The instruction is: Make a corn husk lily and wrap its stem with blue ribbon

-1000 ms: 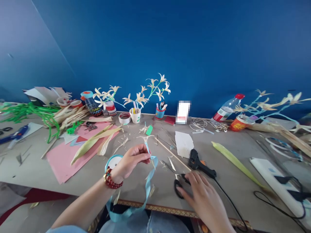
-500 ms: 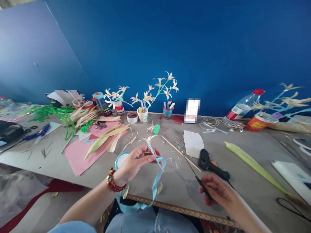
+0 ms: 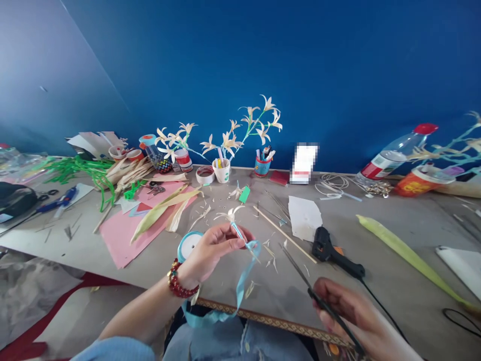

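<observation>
Left hand (image 3: 215,249) pinches flower (image 3: 231,216) and ribbon (image 3: 241,292), left of glue gun (image 3: 337,255); right hand (image 3: 348,307) grips scissors (image 3: 318,299), before it.

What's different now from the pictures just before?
The right hand has picked up the black-handled metal scissors from the grey table and holds them raised, blades pointing forward and left. The left hand still holds the pale-petalled flower with its light-blue ribbon trailing. The black glue gun stayed on the table.
</observation>
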`<state>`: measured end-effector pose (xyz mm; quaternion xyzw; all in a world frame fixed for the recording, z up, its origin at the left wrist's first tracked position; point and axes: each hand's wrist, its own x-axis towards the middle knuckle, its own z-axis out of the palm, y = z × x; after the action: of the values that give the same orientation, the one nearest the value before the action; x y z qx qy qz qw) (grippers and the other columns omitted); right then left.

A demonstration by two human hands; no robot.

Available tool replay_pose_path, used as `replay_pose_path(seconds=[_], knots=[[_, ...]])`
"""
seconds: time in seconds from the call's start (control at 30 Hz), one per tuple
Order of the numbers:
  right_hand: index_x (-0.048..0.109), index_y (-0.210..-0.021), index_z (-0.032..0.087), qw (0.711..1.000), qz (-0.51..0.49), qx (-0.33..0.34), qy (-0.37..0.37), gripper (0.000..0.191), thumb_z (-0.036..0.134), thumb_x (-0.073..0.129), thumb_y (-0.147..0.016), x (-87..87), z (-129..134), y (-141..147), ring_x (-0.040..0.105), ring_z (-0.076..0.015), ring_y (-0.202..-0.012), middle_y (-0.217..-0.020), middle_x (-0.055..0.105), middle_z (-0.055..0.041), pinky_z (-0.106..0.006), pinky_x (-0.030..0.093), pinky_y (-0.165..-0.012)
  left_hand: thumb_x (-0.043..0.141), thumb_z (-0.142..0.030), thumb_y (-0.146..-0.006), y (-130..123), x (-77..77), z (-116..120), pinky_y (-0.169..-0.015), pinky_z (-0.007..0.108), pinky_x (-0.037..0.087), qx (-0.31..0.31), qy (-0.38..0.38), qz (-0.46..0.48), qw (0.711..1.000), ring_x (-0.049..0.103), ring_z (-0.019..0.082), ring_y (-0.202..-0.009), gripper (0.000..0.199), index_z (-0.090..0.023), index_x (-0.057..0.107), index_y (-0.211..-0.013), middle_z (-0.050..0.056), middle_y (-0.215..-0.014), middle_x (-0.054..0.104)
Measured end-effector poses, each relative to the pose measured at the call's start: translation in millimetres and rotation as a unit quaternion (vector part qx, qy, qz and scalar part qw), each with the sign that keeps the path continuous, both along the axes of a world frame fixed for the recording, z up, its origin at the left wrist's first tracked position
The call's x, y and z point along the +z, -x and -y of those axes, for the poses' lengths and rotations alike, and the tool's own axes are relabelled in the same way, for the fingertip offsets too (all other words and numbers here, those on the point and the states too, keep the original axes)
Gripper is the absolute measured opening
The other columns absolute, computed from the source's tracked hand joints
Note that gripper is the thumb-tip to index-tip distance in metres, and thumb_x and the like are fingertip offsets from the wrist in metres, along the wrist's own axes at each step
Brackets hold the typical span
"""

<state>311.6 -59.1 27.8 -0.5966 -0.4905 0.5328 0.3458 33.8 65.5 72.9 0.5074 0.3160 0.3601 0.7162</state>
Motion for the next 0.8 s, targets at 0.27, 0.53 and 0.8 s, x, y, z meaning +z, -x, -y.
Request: replay_pose_path(seconds=[0.27,0.53,0.8], knots=[[0.038,-0.065,0.023,0.986,-0.091,0.120,0.074,0.063,0.078,0.068,-0.060,22.7,-14,30,0.034,-0.0122,-0.058,-0.063,0.041,0.0036,-0.024,0.028,-0.052,0.073,-0.024,-0.081,-9,-2.6,2,-0.091,0.032,0.049,-0.031,0.054,0.026,0.998,0.066,0.020,-0.096,0.011,-0.016,0.072,-0.088,0.008,-0.102,0.073],[0.041,-0.072,0.021,0.980,-0.125,0.147,0.043,0.066,0.082,0.065,-0.062,14.4,-17,37,0.034,-0.0111,-0.059,-0.067,0.047,0.0027,-0.024,0.026,-0.053,0.077,-0.022,-0.078,-16,1.3,5,-0.086,0.026,0.049,-0.070,0.081,0.038,0.994,0.067,0.016,-0.091,0.008,-0.016,0.074,-0.082,0.007,-0.097,0.075],[0.040,-0.072,0.022,0.978,-0.144,0.144,0.042,0.069,0.084,0.065,-0.059,8.3,-14,40,0.035,-0.0104,-0.057,-0.065,0.048,0.0032,-0.024,0.024,-0.052,0.075,-0.018,-0.080,-16,-3.4,6,-0.087,0.029,0.051,-0.058,0.074,0.087,0.992,0.069,0.020,-0.095,0.004,-0.017,0.074,-0.084,0.008,-0.098,0.076]])
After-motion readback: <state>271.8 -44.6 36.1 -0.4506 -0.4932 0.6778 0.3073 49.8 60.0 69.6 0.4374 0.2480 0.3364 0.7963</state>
